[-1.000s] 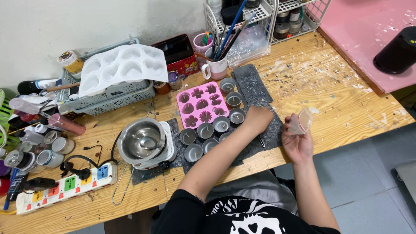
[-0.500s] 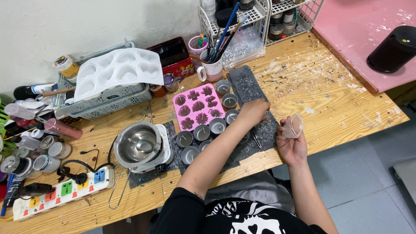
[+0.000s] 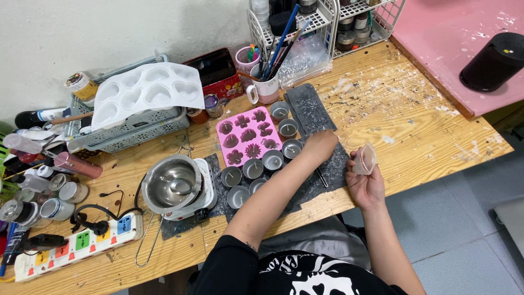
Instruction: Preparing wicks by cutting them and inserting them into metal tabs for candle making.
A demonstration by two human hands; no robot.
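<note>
Scratched, paint-flecked wood forms the bench. Right hand fingers grip a small clear packet over the front edge; left hand rests curled on a dark mat, its fingers' state hidden, beside metal tins and a pink flower mould.

The left hand has slid a little closer to the small tins. The right hand has tipped its clear little cup more upright.
</note>
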